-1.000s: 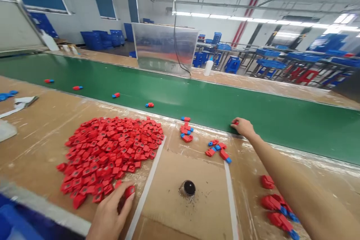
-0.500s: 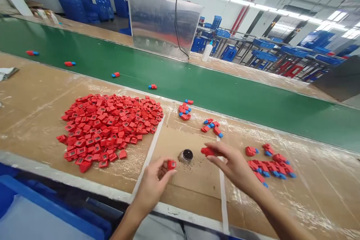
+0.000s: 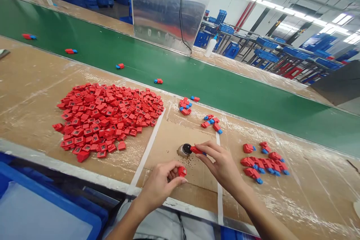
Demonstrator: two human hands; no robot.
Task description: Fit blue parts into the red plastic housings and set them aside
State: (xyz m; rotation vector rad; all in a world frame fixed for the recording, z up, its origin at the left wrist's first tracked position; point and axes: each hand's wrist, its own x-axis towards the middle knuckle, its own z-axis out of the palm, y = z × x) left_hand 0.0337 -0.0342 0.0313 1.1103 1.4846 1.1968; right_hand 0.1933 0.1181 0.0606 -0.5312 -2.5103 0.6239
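Note:
My left hand [image 3: 160, 184] pinches a small red plastic block [image 3: 182, 171] between thumb and fingers. My right hand [image 3: 222, 165] holds a red part with a blue end [image 3: 197, 150] by its fingertips, with the red tip at the rim of a small black-topped pot [image 3: 185, 150]. Dark specks lie around that pot on the cardboard bench top [image 3: 168, 168]. A large heap of loose red blocks [image 3: 107, 120] lies left of a white tape strip [image 3: 146, 150]. Several finished red-and-blue parts [image 3: 261, 165] lie to the right of my right hand.
Two small clusters of red-and-blue parts [image 3: 185, 107] sit at the bench's far edge, beside a green conveyor belt [image 3: 213, 90] carrying a few parts [image 3: 120, 66]. A blue crate [image 3: 42, 210] is below the near edge. An acrylic panel [image 3: 168, 11] stands beyond the belt.
Both hands have moved together toward the pot, and the right hand's part now reaches its rim. The view has turned slightly, and the right-hand group of parts looks rearranged.

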